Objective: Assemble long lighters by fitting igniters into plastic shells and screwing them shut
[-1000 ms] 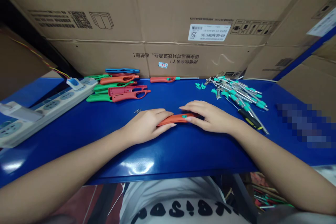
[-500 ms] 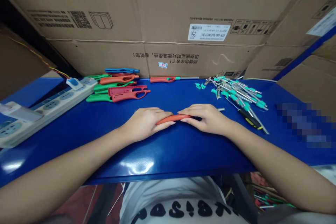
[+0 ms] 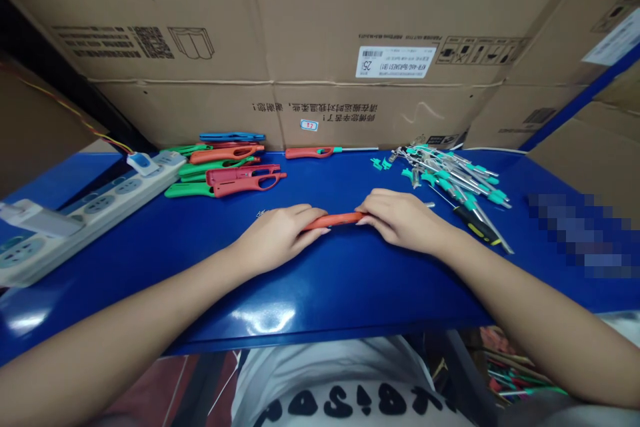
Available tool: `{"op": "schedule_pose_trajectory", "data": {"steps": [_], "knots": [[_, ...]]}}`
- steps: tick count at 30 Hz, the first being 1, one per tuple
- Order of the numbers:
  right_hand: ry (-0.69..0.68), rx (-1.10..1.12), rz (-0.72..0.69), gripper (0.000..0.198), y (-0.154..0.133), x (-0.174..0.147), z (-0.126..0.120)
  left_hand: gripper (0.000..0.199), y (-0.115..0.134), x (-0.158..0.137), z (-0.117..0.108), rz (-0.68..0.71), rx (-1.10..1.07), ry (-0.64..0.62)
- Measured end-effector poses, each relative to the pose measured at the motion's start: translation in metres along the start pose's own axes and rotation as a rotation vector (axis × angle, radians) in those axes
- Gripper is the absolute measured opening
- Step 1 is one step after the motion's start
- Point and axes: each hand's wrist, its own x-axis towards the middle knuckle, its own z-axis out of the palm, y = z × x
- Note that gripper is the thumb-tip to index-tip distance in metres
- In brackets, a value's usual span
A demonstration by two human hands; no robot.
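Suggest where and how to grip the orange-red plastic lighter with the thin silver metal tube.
Likely best: its thick orange-red plastic handle, from above and the front side. The lighter lies flat with its tube pointing right, and the brown cardboard panel stands right behind it; the handle is broader than the tube.

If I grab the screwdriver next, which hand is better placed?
Likely your right hand: it's nearer the screwdriver, which lies to its right; your left hand is farther away. Both hold the orange handle.
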Motion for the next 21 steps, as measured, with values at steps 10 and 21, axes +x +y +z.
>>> {"op": "schedule_pose_trajectory", "data": {"steps": [10,21], "knots": [[-0.014,-0.098,0.128,0.040,0.014,0.000,-0.003,0.025,-0.002,-0.001,-0.004,-0.026,0.139,0.046],[0.031,0.093,0.041,0.020,0.030,-0.002,-0.006,0.024,-0.007,-0.001,-0.006,-0.042,0.061,0.090]]}}
